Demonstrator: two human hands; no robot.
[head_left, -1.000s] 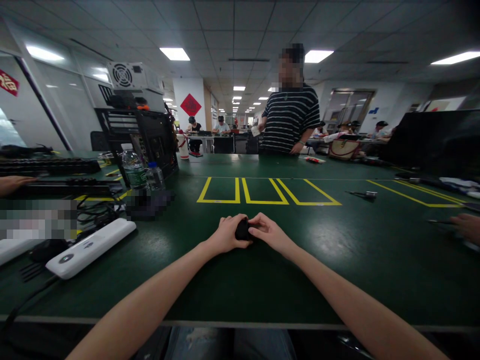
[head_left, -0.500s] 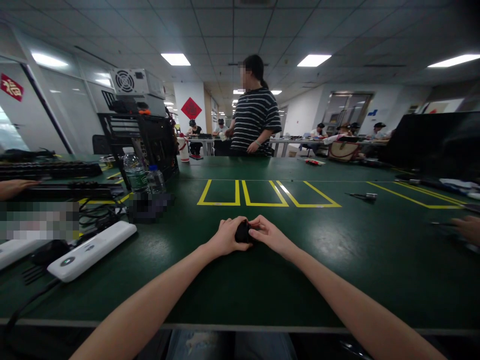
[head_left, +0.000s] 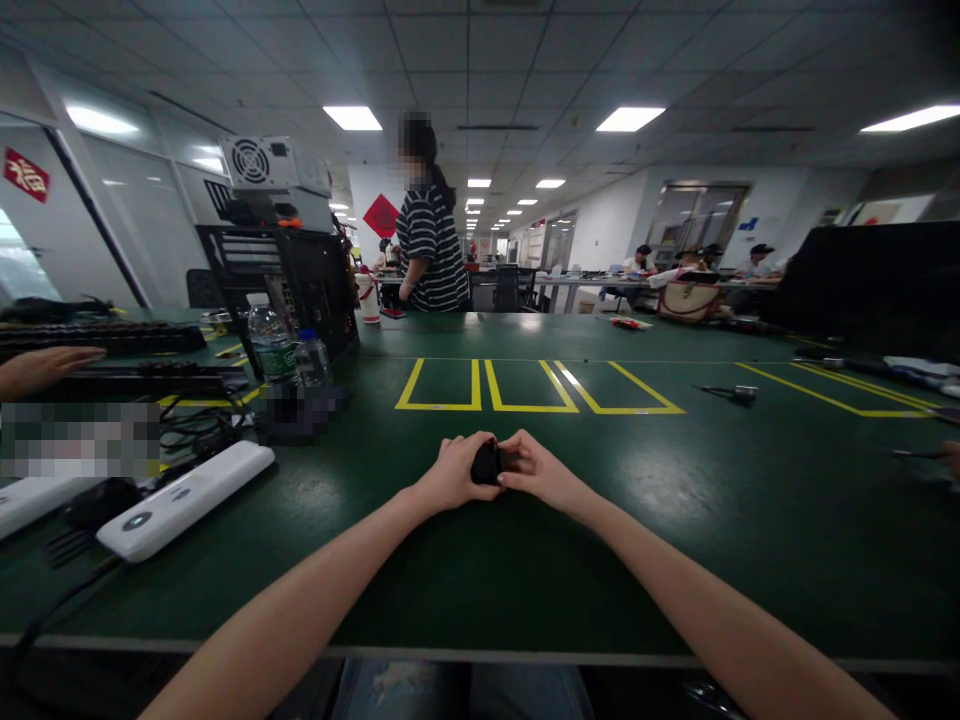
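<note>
Near the middle of the green table (head_left: 420, 580), my left hand (head_left: 454, 475) grips a small black rounded object (head_left: 486, 464). Thumb and fingers of that hand wrap around its left side. From the right, my right hand (head_left: 536, 468) pinches the object's edge, thumb low and fingertips high. What kind of object it is, I cannot make out; the hands cover much of it. Three yellow tape outlines (head_left: 529, 408) lie on the table just beyond my hands.
At left are a white power strip (head_left: 187, 500), a water bottle (head_left: 271, 345) and a black computer case (head_left: 315, 270) with a power supply (head_left: 270, 165) on top. A screwdriver-like tool (head_left: 739, 394) lies to the right. A person in stripes (head_left: 431, 245) stands across the table.
My right thumb has slid down along the black object's edge; my left hand keeps its hold. The person in stripes has walked left. Another person's hand at the far right has moved outward.
</note>
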